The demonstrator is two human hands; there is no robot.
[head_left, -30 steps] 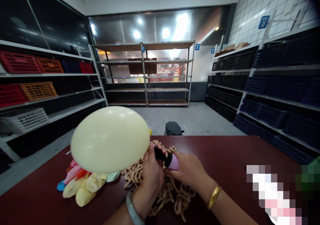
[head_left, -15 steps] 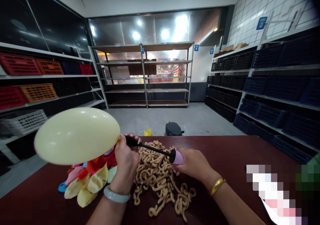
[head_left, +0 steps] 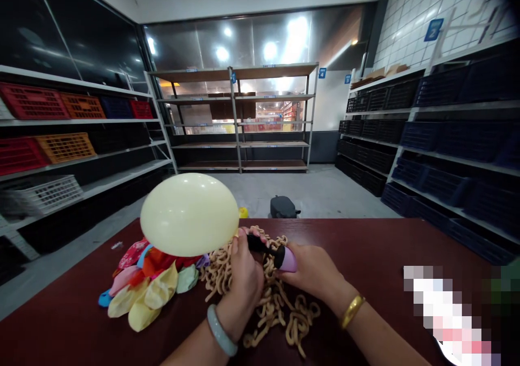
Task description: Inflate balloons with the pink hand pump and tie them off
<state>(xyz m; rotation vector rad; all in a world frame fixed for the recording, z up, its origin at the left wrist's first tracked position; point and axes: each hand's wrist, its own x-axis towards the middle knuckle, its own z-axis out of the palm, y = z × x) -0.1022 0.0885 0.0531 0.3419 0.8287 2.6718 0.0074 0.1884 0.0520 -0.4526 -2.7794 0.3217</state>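
A pale yellow inflated balloon [head_left: 189, 214] sits on the nozzle end of a small hand pump [head_left: 273, 255] with a black front and a pink body. My left hand [head_left: 242, 282] is closed round the pump's black nozzle end, right at the balloon's neck. My right hand [head_left: 314, 271] is closed round the pink body, and the pump is pushed nearly together. Both hands hover above a tangle of tan braided rope [head_left: 268, 301] on the dark red table [head_left: 365, 247].
A heap of limp coloured balloons [head_left: 144, 287] lies left of the rope. Beyond the table's far edge, a dark bag [head_left: 283, 207] and a small yellow object [head_left: 243, 213] rest on the floor. Shelves with crates line both sides. A blurred patch covers the lower right.
Half a second ago the pump was drawn out with the balloon far left. My left hand has pushed back toward the right hand, closing the pump and bringing the balloon toward the centre.
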